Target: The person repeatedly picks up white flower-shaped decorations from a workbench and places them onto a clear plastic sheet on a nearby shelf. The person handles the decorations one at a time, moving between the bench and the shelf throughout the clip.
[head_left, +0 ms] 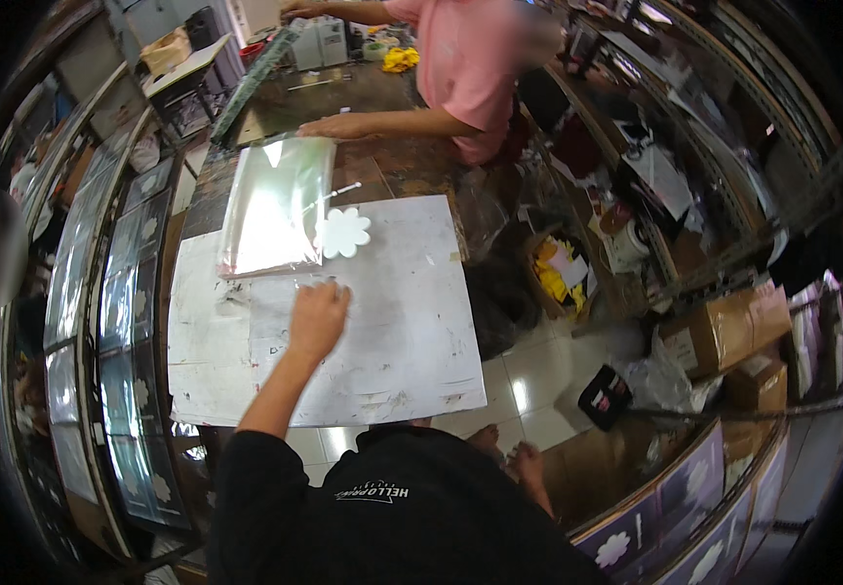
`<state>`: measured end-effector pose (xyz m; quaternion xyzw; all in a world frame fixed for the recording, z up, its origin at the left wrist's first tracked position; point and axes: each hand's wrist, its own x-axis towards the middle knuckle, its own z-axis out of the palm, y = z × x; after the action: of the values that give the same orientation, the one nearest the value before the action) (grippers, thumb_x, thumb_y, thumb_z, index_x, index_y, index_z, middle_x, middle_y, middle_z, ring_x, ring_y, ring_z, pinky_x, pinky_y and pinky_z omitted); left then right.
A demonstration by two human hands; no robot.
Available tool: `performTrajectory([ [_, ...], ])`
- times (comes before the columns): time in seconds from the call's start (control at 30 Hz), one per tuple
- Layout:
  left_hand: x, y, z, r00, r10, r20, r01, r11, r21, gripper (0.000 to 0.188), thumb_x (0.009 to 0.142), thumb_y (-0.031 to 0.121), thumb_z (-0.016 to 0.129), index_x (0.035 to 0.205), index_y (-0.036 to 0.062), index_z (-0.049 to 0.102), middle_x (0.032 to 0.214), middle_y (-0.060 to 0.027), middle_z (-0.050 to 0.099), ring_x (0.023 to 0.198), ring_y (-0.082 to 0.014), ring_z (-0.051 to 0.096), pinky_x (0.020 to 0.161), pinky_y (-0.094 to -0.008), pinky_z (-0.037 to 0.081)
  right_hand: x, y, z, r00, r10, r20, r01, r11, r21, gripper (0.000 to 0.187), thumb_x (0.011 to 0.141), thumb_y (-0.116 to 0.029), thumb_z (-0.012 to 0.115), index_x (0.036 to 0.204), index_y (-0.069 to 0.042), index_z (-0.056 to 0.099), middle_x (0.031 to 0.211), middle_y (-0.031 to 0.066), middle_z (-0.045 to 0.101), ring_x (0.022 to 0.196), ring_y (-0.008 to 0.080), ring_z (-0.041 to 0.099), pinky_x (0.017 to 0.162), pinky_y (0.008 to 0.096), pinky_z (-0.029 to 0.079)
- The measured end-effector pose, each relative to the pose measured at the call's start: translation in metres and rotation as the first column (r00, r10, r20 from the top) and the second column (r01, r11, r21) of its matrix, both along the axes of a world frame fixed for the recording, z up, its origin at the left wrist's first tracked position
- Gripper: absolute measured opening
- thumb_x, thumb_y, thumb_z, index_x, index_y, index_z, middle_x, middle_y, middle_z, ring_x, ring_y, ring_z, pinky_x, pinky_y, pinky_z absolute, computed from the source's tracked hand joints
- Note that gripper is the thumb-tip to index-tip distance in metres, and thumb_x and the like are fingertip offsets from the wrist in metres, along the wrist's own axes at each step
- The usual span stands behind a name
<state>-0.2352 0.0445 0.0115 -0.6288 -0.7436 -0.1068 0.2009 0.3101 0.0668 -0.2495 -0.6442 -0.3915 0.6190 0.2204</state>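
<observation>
My left hand (319, 317) is over the white board (392, 331), just on the near side of a stack of clear plastic sheets (275, 210). Its fingers are curled together; whether something thin is between them is hidden. Light glares off the glossy stack. Along the stack's right side shows a white flower shape (346, 232) with rounded petals, and a thin white strip (332, 198) slants above it. My right hand (526, 460) is low beside my body, away from the board, small and blurred, so its fingers are unclear.
Across the table a person in a pink shirt (455, 68) has one hand (338, 127) at the stack's far edge. Yellow cloth (400, 60) lies beyond. Racks of panels (134, 341) stand at left; cardboard boxes (733, 327) and a bin with yellow scraps (558, 273) at right.
</observation>
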Motion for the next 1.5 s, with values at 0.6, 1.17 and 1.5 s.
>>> performTrajectory([
  [0.6, 0.309, 0.092, -0.005, 0.624, -0.704, 0.34, 0.779, 0.527, -0.338, 0.05, 0.084, 0.014, 0.063, 0.133, 0.0127, 0.055, 0.085, -0.0094, 0.06, 0.065, -0.0305, 0.065, 0.061, -0.0431, 0.051, -0.07, 0.037, 0.242, 0.817, -0.171, -0.551, 0.409, 0.845, 0.344, 0.032, 0.094, -0.011, 0.067, 0.124, -0.006, 0.055, 0.162, 0.022, 0.009, 0.147, 0.0269, 0.025, 0.117, 0.0442, 0.03],
  [1.17, 0.439, 0.153, -0.036, 0.528, -0.773, 0.353, 0.8, 0.313, -0.512, 0.037, 0.084, 0.012, 0.061, 0.121, 0.0066, 0.061, 0.085, -0.0092, 0.065, 0.067, -0.0284, 0.069, 0.064, -0.0403, 0.055, 0.045, 0.097, 0.189, 0.938, -0.314, 0.145, 0.199, 0.833, 0.516, 0.052, 0.092, -0.031, 0.063, 0.132, 0.001, 0.057, 0.133, 0.0281, 0.057, 0.122, 0.0421, 0.057, 0.097, 0.0438, 0.049],
  [1.5, 0.5, 0.197, -0.043, 0.478, -0.608, 0.634, 0.875, 0.267, -0.403, 0.068, 0.084, 0.023, 0.07, 0.143, 0.0038, 0.042, 0.091, -0.0178, 0.065, 0.074, -0.0394, 0.067, 0.065, -0.0468, 0.055, 0.133, 0.174, 0.16, 0.932, -0.267, 0.244, 0.115, 0.859, 0.499, 0.052, 0.087, -0.014, 0.067, 0.135, 0.002, 0.054, 0.124, 0.0202, 0.064, 0.096, 0.0286, 0.07, 0.084, 0.0379, 0.055],
])
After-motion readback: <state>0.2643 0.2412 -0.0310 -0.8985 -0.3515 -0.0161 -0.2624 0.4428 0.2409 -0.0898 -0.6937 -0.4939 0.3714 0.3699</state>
